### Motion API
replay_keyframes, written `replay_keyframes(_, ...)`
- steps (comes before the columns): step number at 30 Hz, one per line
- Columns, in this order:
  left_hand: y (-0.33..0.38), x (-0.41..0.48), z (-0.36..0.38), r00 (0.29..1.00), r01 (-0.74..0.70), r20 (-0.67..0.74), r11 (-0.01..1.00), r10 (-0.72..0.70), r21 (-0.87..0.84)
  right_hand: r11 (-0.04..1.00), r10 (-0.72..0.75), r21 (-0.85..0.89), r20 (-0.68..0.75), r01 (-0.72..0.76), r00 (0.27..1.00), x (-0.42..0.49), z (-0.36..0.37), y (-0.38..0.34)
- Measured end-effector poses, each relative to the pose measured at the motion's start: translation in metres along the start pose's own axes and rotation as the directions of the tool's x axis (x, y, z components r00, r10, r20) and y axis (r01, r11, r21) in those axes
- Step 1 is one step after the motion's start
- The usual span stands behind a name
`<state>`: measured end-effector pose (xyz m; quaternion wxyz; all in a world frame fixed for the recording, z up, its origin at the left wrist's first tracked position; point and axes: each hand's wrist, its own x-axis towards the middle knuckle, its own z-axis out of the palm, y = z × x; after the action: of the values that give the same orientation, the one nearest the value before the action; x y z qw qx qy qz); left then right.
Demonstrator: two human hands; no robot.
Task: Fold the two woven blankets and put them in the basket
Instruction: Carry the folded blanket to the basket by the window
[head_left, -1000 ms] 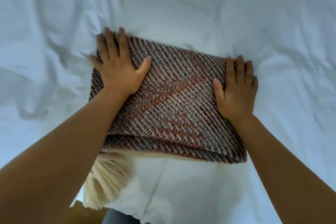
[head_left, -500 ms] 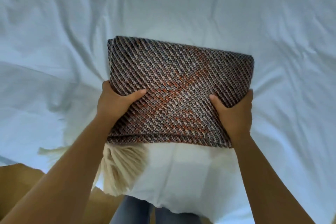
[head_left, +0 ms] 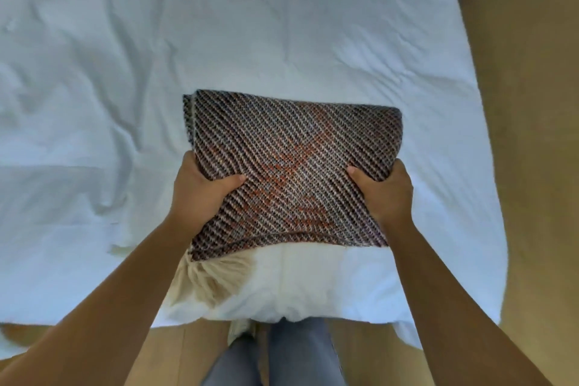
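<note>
Over the near edge of the white sheet [head_left: 313,291], your left hand [head_left: 200,194] and right hand [head_left: 385,197] each clasp a short side of the folded woven blanket [head_left: 291,163], thumbs on top, its long axis spanning left to right.

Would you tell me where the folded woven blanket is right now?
The folded blanket is centre frame in the head view, over the white sheet, gripped by the left hand at its left edge and the right hand at its right.
</note>
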<state>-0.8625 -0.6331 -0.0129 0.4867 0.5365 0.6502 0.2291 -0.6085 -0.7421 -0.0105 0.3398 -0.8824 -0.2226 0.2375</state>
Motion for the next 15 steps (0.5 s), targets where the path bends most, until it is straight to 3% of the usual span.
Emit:
replay_keyframes(7,0.042,-0.096,0.039,0.942,-0.193,0.291,0.978,0.165,0.073,0.981,0.166,0.136,-0.209,-0.139,0.964,-0.101,-0.121,0.064)
replay_keyframes(15,0.101,-0.236,0.148,0.682,-0.444,0.666,0.895,0.303,0.047,0.893,0.432,0.336,-0.451,-0.299,0.781,-0.222,-0.276,0.172)
